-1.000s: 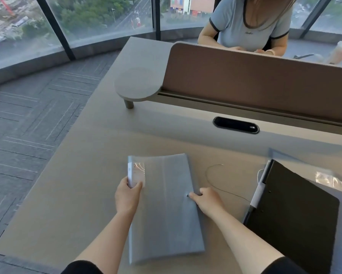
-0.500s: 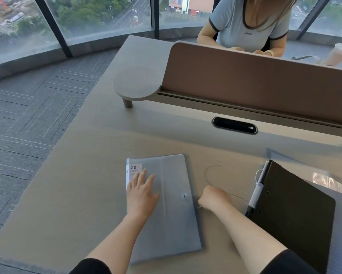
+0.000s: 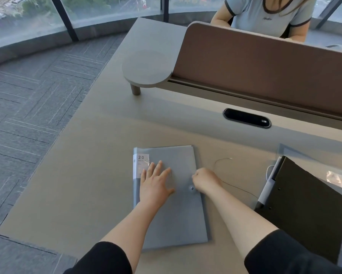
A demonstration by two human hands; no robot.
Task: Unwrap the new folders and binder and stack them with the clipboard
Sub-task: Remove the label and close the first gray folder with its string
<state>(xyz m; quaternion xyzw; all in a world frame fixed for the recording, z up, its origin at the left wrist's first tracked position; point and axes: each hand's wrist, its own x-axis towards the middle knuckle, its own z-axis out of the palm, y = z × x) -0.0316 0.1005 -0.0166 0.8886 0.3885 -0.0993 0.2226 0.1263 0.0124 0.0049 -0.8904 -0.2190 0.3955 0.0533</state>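
Observation:
A grey folder lies flat on the desk in front of me, with a white "20" label at its top left corner and a small snap button on its right side. My left hand rests flat on its upper left part, fingers spread. My right hand is curled into a loose fist at the folder's right edge, just above the button; whether it pinches anything is hidden. A black binder lies at the right on clear wrapping, with a white pen-like item along its spine.
A thin wire curls on the desk between folder and binder. A brown divider panel with a round side shelf stands behind, a cable slot below it. A person sits beyond it. The desk's left edge drops to carpet.
My left hand let go of the folder's left edge and now lies flat on its cover. My right hand slid from the button out to the right edge, then back just above the button.

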